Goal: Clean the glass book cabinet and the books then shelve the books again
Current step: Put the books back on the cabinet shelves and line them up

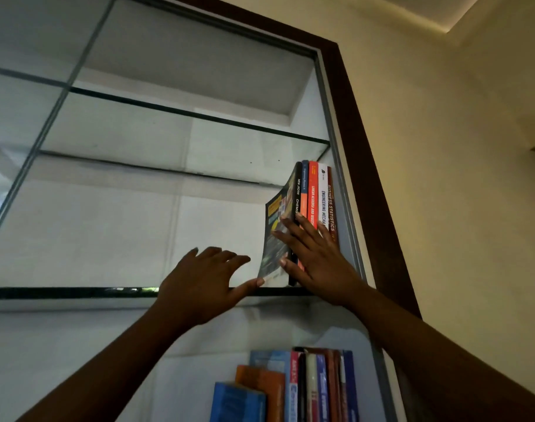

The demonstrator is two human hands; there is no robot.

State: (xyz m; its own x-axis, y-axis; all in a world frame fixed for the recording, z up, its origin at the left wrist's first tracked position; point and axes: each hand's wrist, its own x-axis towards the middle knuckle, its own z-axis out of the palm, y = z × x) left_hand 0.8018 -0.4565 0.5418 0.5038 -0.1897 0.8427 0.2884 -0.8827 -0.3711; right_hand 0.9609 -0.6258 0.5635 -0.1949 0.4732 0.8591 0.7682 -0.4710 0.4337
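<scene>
The lower parts of the spines are hidden behind the right hand (318,260), so their titles are cut off. The print on the bent front cover of the black-spined paperback chemistry book (278,214) is too blurred to read. This book stands at the 9 o'clock side of a short row of upright books (316,190) with blue, orange-red, white and dark red spines, at the 3 o'clock end of the dark-edged glass shelf (62,293). The right hand's fingers are straight and spread, pressing flat on the cover and spines. The left hand (199,284) is spread and holds nothing; its thumb reaches the cover's lower corner. The glass cabinet's dark brown wooden frame (366,178) is smooth. At 5 o'clock, the lower-shelf books (290,388) are cut off by the picture's edge.
</scene>
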